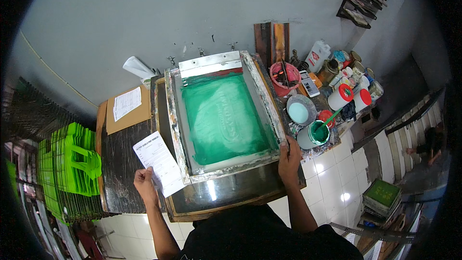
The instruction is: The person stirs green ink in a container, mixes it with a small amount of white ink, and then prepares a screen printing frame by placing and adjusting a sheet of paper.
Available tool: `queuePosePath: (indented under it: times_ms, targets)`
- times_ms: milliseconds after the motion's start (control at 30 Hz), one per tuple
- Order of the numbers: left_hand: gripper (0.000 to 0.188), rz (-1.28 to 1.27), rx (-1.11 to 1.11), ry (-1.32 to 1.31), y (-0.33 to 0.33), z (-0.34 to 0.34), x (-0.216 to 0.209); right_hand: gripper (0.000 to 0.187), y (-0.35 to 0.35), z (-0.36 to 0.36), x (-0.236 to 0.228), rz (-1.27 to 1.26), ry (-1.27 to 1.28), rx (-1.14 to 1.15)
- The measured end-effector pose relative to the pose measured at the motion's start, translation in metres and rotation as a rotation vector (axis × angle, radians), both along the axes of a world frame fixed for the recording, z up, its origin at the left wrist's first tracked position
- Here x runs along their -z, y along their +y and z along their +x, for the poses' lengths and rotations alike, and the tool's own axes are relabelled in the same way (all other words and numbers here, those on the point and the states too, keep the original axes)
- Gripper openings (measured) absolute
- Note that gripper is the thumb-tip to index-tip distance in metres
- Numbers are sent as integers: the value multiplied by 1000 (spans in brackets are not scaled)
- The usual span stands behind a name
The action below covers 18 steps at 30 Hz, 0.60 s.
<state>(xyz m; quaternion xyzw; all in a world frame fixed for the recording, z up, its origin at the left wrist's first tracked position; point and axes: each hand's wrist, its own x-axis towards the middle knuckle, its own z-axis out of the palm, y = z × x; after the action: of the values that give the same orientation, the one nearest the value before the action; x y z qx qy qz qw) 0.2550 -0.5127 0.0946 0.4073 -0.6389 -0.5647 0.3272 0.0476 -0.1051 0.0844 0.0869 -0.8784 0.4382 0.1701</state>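
Note:
My left hand (146, 186) pinches the edge of a white printed paper form (160, 166), which lies tilted at the table's near left. My right hand (289, 159) is closed on the near right corner of a screen printing frame (263, 91). Green ink (231, 125) covers the frame's mesh, with pale raised-looking lettering showing through in the middle. Across the frame's far end is a metal clamp bar (210, 64). Below the frame, a dark glossy board (216, 197) shows along the near side.
On the right stand a tub of green ink (308, 140) with a stick in it, a bowl of pale liquid (293, 108), a red bucket of tools (279, 86) and several jars. Bright green bags (74, 163) hang on a wire rack at left. A brown envelope (120, 124) lies far left.

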Motion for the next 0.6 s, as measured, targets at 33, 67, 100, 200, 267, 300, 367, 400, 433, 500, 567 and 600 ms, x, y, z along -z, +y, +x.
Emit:
queuePosePath:
  times_ms: [33,67,100,200,267,300,367,400,433,500,567,600]
  targets:
    - [20,-10,-11,-7,0,2,-2,32,-1,-1,0,-13,7,-18]
    - [20,-21,-9,-28,-1,3,-1,31,-1,-2,0,-25,14,-37]
    - [19,-31,-9,-50,-3,3,2,31,0,-3,1,-21,13,-25]
    - [16,-23,-10,-63,-3,1,2,33,2,-2,6,-65,-39,-43]
    - [16,-63,-9,-62,-4,3,3,34,3,0,10,-43,-22,-34]
    - [17,-110,-5,-51,-6,4,9,34,3,1,11,-33,-12,-28]
    - [18,-86,-53,-128,-1,-1,-2,34,0,4,3,-36,-87,-24]
    - [18,-56,-58,-116,-1,-1,-2,34,-3,6,-1,-25,-84,-13]
    - [18,-28,-59,-101,-2,-2,-1,34,-4,6,-3,-16,-79,1]
    - [18,41,-60,-63,-2,-1,-1,33,-3,5,-1,-59,-90,-31]
    - [18,86,-60,-9,0,-4,-2,34,-3,4,1,-73,-90,-38]
    - [14,91,-39,-22,-1,-3,-6,35,-4,4,0,-87,-104,-30]
